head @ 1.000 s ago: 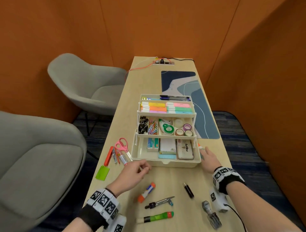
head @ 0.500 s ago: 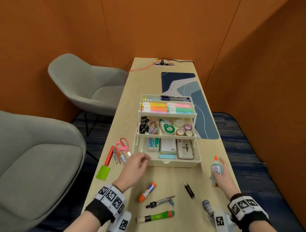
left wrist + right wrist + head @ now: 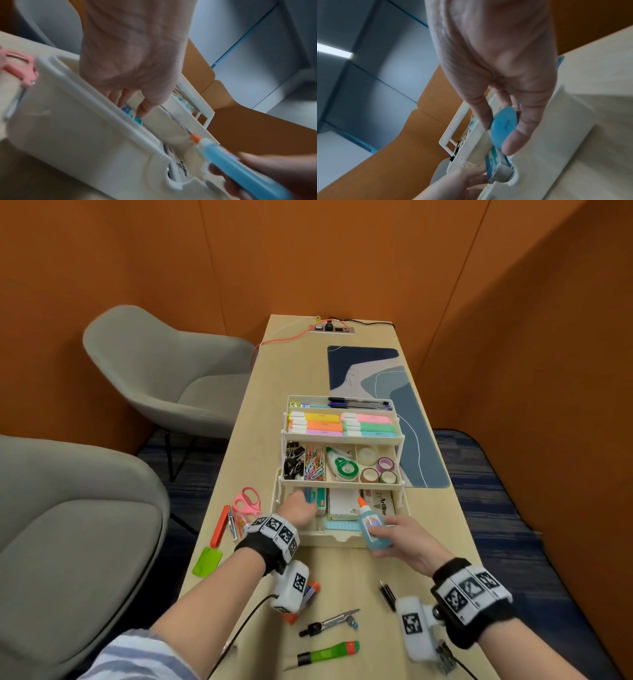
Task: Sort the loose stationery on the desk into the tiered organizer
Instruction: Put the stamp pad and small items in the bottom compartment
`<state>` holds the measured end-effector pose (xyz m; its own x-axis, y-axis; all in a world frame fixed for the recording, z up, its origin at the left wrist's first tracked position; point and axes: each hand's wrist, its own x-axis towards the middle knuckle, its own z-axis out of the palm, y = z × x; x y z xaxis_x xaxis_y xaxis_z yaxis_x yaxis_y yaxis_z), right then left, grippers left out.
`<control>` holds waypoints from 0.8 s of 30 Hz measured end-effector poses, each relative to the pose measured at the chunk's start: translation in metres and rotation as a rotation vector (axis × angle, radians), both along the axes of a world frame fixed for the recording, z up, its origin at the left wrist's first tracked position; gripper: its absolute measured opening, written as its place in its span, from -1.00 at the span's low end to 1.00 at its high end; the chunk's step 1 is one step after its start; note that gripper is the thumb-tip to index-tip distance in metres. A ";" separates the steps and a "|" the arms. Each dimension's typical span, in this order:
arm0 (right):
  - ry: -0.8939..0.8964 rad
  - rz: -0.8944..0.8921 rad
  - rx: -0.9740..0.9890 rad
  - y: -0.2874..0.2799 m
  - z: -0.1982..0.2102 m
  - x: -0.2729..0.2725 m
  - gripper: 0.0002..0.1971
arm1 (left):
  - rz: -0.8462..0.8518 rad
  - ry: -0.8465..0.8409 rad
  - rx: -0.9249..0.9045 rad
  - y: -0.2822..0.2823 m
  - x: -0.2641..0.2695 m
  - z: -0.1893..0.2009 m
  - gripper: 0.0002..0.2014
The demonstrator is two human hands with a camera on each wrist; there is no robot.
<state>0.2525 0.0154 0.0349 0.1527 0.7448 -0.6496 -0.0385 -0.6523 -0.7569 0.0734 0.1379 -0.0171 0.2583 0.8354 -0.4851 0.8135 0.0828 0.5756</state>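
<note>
Blue glue bottle (image 3: 373, 527) with orange tip, pinched by right hand (image 3: 406, 539), fingers (image 3: 513, 140) curled around its base, tilted above the front rim of the organizer (image 3: 339, 539), over the bottom tier. Left hand (image 3: 298, 510) inside that tier's left end, fingers (image 3: 145, 109) curled onto a teal box (image 3: 137, 119) against the wall. Little free room in the tier. On the bench (image 3: 260, 446) beside the left edge: pink scissors (image 3: 246, 503); nearer: compass (image 3: 329, 623), green cutter (image 3: 325, 654).
</note>
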 end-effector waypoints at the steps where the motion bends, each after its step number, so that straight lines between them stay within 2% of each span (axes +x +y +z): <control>1: 0.091 -0.073 -0.052 0.010 -0.004 -0.002 -0.69 | -0.027 0.011 0.004 -0.001 -0.003 0.002 -0.61; 4: 0.373 -0.324 -0.142 0.033 -0.013 -0.007 -0.61 | -0.119 0.004 0.054 -0.011 -0.013 0.015 -0.59; 6: 0.461 -0.382 -0.182 0.043 -0.014 -0.010 -0.64 | -0.167 -0.070 0.132 -0.024 -0.022 0.028 -0.57; 8: 0.472 -0.373 -0.208 0.047 -0.014 -0.011 -0.66 | -0.180 -0.161 0.199 -0.038 -0.036 0.037 -0.59; 10: 0.389 -0.327 -0.226 0.050 -0.016 -0.007 -0.68 | -0.164 -0.225 0.234 -0.052 -0.051 0.041 -0.62; 12: 0.099 -0.217 -0.222 0.054 -0.016 -0.006 -0.68 | -0.141 -0.258 0.249 -0.062 -0.065 0.041 -0.65; 14: -0.348 -0.033 -0.148 0.059 -0.018 -0.007 -0.68 | -0.117 -0.277 0.260 -0.069 -0.077 0.035 -0.70; 16: -0.819 0.234 -0.055 0.061 -0.018 -0.010 -0.73 | -0.100 -0.289 0.260 -0.074 -0.085 0.028 -0.73; 18: -1.194 0.511 0.027 0.060 -0.021 -0.011 -0.78 | -0.095 -0.296 0.254 -0.078 -0.091 0.022 -0.74; 21: -1.532 0.784 0.108 0.056 -0.027 -0.008 -0.78 | -0.112 -0.303 0.243 -0.084 -0.097 0.017 -0.76; 24: -1.668 0.935 0.092 0.058 -0.034 -0.005 -0.76 | -0.097 -0.325 0.216 -0.086 -0.102 0.014 -0.79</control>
